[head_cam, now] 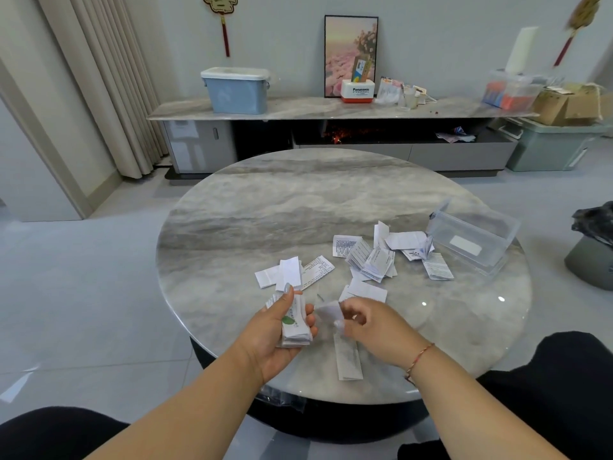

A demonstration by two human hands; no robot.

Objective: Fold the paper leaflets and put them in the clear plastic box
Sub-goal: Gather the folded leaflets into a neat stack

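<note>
The left hand (282,327) has its fingers and thumb curled round a small stack of folded leaflets (296,327), held just above the near edge of a round marble table (298,200). Just to its right, the right hand (368,323) pinches a blurred white leaflet (329,310) between curled fingertips. A long strip of paper (347,356) lies under that hand. More loose leaflets (374,257) are scattered further out, toward the far right. Beyond them stands the clear plastic box (471,237), apparently open and seemingly still without leaflets. The stack looks thick for one hand, so it could fan out or slip while the other hand is folding.
</note>
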